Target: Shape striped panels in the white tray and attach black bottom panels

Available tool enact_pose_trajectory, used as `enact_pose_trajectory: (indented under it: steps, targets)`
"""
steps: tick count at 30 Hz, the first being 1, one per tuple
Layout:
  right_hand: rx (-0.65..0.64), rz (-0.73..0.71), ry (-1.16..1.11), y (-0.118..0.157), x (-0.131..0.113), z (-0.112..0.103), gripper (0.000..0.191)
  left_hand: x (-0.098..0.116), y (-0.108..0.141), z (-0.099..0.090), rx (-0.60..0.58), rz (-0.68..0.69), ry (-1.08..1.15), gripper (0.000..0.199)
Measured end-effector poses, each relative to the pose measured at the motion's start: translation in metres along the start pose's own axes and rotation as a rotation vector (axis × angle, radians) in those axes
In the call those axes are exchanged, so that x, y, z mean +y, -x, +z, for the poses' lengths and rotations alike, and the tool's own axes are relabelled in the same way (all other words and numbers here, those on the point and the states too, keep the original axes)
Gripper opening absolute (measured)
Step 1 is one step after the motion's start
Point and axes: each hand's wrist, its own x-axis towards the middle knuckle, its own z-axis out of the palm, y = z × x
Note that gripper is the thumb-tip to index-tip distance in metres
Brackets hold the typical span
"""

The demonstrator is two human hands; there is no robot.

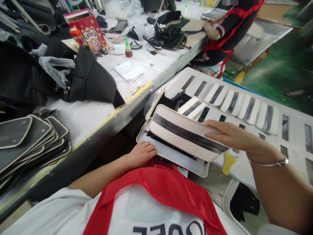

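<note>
A long beige panel with rounded corners and a black stripe lies tilted in front of me. My right hand grips its right end, fingers on top. Beneath the panel is a shallow white tray with a pale sheet and black pieces partly covered. At the tray's near left edge, my left hand has its fingers closed together over the rim; the thumb is hidden. Just beyond the panel, a smaller white striped piece lies near black material.
To the right, a white slotted board carries several striped pieces beside a yellow scraper. Black bags and stacked dark panels sit on the left table. A co-worker's arm reaches over its far end.
</note>
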Motion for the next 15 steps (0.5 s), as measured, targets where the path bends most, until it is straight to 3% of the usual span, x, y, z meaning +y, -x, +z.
enact_pose_trajectory:
  steps: [9,15]
  targets:
    - [-0.027,-0.067,0.011,-0.035,-0.026,0.010,0.047,0.000,0.000,0.003,0.109,0.020,-0.016,0.015]
    - [-0.186,-0.047,-0.223,-0.029,-0.002,0.015,0.051,-0.002,0.000,0.004,0.188,0.046,-0.015,0.017]
